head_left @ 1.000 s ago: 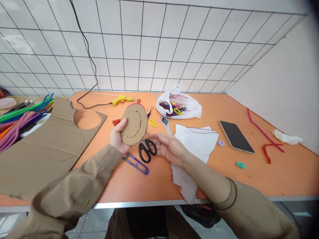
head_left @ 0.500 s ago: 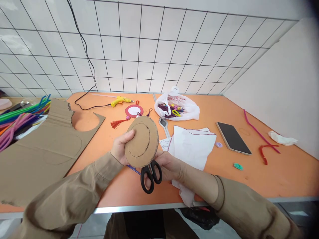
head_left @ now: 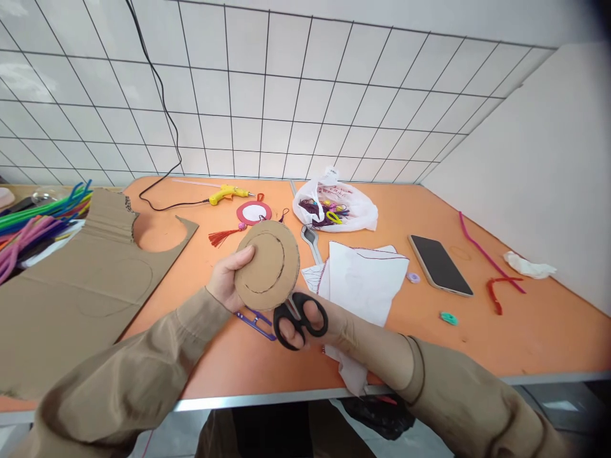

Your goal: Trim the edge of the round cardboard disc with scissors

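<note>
A round cardboard disc (head_left: 268, 267) with a curved, partly cut line on its face is gripped by my left hand (head_left: 230, 275), thumb on top at its left edge. Black-handled scissors (head_left: 300, 319) are in my right hand (head_left: 312, 321), with fingers through the loops. Their blades reach up to the disc's lower edge, and the tips are hidden behind it. Beneath the disc, a blue plastic tool (head_left: 258, 323) lies on the orange table (head_left: 229, 369).
A big cardboard sheet (head_left: 71, 286) and pipe cleaners (head_left: 42, 219) lie left. Behind are a yellow glue gun (head_left: 229, 194), a red ring with tassel (head_left: 254, 205) and a plastic bag (head_left: 358, 207). White cloth (head_left: 365, 280) and a phone (head_left: 440, 264) lie right.
My right hand has turned and moved slightly up and right, its fingers now in the scissors' loops. More of the blue tool shows. The view has shifted a little.
</note>
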Motion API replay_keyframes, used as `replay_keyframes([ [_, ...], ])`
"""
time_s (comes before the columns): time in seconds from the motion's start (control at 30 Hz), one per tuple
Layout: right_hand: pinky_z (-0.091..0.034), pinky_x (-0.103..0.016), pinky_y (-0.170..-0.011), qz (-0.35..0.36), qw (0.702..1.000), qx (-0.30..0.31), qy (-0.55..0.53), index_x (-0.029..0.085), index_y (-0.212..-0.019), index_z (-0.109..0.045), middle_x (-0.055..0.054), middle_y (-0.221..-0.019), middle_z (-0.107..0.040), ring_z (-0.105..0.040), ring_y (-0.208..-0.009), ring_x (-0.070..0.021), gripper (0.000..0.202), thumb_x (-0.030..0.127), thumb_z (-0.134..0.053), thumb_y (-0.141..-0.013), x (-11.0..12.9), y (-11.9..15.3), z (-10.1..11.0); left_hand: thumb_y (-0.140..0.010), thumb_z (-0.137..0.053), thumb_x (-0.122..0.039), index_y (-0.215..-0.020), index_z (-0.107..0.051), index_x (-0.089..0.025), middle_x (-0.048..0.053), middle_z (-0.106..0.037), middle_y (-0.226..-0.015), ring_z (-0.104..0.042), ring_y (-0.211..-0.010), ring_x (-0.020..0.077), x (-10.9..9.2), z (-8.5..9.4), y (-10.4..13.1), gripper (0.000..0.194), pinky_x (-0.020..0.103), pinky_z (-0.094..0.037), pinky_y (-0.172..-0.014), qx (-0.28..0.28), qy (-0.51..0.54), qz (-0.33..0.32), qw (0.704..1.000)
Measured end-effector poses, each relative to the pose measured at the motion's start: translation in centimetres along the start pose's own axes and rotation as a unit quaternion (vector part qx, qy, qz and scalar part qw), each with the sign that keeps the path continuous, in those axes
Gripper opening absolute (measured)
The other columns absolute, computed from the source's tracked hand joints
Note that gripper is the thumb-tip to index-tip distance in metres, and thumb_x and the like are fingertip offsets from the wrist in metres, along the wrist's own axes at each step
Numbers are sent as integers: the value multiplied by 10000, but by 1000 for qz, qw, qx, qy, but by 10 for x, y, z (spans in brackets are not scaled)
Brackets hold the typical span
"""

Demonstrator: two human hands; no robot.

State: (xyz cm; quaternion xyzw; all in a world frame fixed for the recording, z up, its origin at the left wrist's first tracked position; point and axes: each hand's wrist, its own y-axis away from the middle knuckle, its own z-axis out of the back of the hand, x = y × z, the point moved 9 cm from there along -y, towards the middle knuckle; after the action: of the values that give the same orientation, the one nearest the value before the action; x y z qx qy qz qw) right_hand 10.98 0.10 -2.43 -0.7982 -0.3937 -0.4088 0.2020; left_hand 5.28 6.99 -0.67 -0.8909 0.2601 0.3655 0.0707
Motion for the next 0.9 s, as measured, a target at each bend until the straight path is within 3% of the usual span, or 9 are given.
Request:
replay_keyframes([
  [0.07,-281,-177,-414,22,999,-33,-9,160,-914,-637,21,-613,-579,-442,-463,-63,606,663,-787,-612,8,2,11,-733,-712,-356,-1051,-691,-130,121,-759,-951,-718,-870,298,-10,15,-3,390,418,-581,-784,-42,-6,-10,999],
  [0.13,-295,-171,-446,42,995,-84,-30,168,-960,-656,18,-647,-575,-447,-500,-61,557,606,-800,-649,16,4,26,-742,-709,-306,-1049,-698,-149,99,-762,-987,-715,-908,275,-32,34,-5,344,378,-584,-793,-109,-11,-75,991],
  [0.27,-314,-182,-461,99,984,-150,-15,174,-951,-683,10,-639,-577,-449,-510,-71,469,562,-778,-705,39,12,39,-747,-720,-266,-1078,-701,-166,92,-736,-1117,-646,-1125,298,-52,49,-10,346,388,-564,-897,-141,-47,-122,981],
  [0.47,-415,-264,-599,103,983,-142,48,207,-1105,-644,-75,-867,-701,-612,-672,-157,573,611,-744,-712,49,18,33,-736,-755,-281,-1130,-693,-150,134,-682,-1239,-541,-1270,354,-45,49,-14,420,468,-462,-1061,-125,-127,-121,976],
  [0.6,-445,-346,-716,93,988,-110,64,202,-1081,-620,-93,-886,-700,-644,-791,-231,583,659,-680,-723,46,15,27,-711,-765,-249,-1060,-716,-159,122,-693,-1211,-515,-1289,384,-42,57,-13,363,524,-410,-1101,-160,-130,-128,970],
  [0.8,-424,-294,-584,110,961,-210,146,161,-966,-620,-46,-697,-648,-558,-589,-157,452,534,-716,-731,52,19,39,-695,-771,-230,-1037,-712,-174,109,-704,-1178,-496,-1307,390,-43,59,-15,352,554,-381,-1120,-159,-127,-140,969],
  [0.9,-404,-270,-535,103,949,-234,183,146,-946,-617,-35,-653,-631,-553,-563,-147,481,566,-706,-730,52,22,41,-699,-760,-223,-1042,-703,-166,112,-705,-1171,-489,-1311,393,-42,58,-15,352,557,-368,-1126,-161,-118,-133,971],
])
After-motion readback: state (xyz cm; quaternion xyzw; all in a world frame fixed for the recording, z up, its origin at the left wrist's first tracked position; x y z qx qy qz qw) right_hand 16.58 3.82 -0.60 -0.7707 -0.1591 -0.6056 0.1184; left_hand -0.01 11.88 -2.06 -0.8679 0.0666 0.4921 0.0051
